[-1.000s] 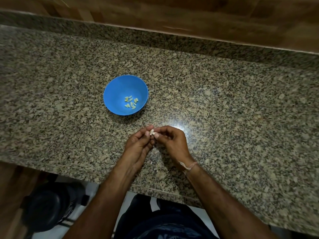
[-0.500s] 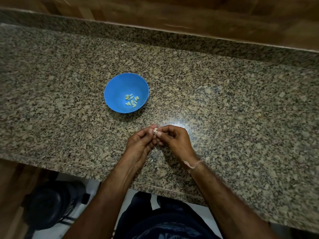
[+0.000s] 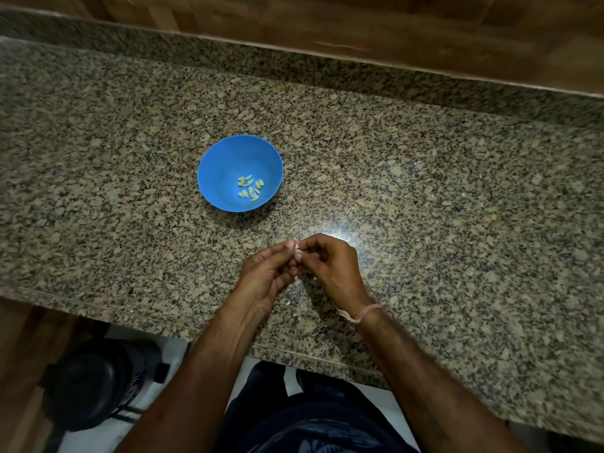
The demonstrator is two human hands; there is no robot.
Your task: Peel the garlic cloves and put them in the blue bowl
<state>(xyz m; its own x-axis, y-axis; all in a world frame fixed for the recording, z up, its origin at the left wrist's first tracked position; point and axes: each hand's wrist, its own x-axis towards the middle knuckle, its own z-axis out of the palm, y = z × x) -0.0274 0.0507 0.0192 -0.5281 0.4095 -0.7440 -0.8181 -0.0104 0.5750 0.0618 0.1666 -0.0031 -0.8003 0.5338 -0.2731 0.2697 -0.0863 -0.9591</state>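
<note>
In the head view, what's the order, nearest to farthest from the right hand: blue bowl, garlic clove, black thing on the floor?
1. garlic clove, pinched by the right hand itself.
2. blue bowl, ahead and left.
3. black thing, down left on the floor.

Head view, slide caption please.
Left hand and right hand pinch a garlic clove near the blue bowl of peeled cloves.
</note>
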